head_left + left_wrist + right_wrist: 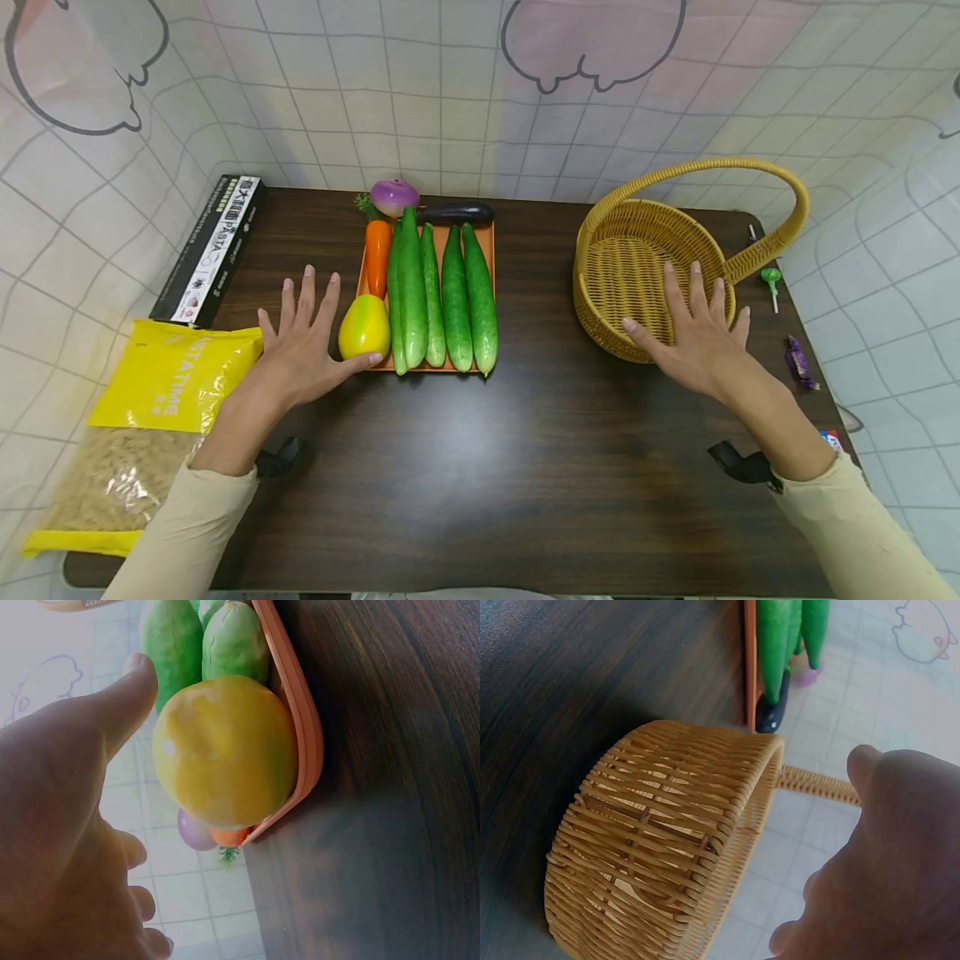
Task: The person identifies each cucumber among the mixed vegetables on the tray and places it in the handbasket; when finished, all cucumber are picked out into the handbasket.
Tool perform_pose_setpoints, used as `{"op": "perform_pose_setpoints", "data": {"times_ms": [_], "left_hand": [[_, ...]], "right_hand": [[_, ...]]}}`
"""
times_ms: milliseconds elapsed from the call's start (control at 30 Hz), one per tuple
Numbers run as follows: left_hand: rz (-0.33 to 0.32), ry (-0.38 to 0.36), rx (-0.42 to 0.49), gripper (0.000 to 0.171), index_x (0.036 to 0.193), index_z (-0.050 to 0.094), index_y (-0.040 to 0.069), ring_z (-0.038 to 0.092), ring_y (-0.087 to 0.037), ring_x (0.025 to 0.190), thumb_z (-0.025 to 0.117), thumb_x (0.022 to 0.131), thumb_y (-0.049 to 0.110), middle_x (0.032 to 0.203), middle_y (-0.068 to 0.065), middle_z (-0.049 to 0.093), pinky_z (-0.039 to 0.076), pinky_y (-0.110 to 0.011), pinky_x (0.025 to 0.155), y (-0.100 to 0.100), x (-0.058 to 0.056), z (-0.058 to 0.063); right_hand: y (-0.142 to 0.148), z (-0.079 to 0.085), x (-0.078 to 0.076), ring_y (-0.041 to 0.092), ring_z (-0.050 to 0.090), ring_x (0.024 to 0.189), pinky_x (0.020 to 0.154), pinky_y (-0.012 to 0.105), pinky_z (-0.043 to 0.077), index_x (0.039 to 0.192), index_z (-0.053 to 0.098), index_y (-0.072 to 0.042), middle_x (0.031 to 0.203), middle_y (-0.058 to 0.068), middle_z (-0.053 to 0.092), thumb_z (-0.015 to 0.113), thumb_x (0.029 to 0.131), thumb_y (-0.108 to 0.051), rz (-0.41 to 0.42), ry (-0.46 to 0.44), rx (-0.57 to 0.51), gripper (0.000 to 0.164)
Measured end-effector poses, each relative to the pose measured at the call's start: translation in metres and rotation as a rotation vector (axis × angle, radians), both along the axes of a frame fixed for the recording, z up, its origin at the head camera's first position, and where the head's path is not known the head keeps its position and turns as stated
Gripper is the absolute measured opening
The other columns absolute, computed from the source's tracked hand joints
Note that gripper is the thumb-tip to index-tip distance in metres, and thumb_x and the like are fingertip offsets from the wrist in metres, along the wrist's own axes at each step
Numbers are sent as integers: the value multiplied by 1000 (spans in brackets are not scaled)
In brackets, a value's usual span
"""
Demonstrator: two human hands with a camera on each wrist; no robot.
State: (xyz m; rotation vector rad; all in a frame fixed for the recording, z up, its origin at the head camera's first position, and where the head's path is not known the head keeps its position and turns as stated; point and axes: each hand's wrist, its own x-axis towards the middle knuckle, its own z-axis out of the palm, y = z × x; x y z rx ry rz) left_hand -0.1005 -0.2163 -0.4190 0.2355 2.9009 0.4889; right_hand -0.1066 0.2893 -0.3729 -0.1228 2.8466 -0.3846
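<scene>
Yellow, smooth, rounded fruit (363, 325) left of centre would handle best cupped; left hand (296, 360) and right hand (697, 352) hover spread.

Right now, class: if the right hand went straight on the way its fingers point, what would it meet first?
Probably the basket: the right hand points across it toward its far side. Depth is unclear, so it might pass over.

Yellow fruit (365, 327) and 5 green cucumbers (433, 308) on orange tray (311, 742), upright wicker basket (622, 267) at right
</scene>
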Motion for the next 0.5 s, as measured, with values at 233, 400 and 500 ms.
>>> {"op": "perform_pose_setpoints", "data": {"times_ms": [233, 400, 500], "left_hand": [[-4, -15, 22, 122, 160, -12, 19, -28, -37, 144, 59, 81, 78, 160, -6, -32, -18, -72, 104, -1, 1, -2], [-13, -42, 50, 123, 160, -13, 18, -16, -40, 148, 62, 81, 76, 163, -13, -20, -12, -70, 109, -2, 1, -3], [-22, -58, 79, 124, 159, -14, 16, -6, -41, 149, 63, 82, 74, 165, -18, -10, -7, -68, 112, -2, 2, -6]], "right_hand": [[-1, -1, 1, 42, -32, 139, 96, 81, -17, 155, -23, -29, 157, 6, -35, 34, 93, -76, 7, 10, 4, 97], [-4, 0, 3, 39, -32, 140, 97, 80, -18, 156, -22, -29, 157, 5, -35, 36, 94, -76, 16, 31, 2, 97], [-8, 3, 5, 36, -32, 141, 99, 77, -20, 156, -21, -29, 158, 4, -34, 37, 95, -73, 23, 63, -24, 95]]}}
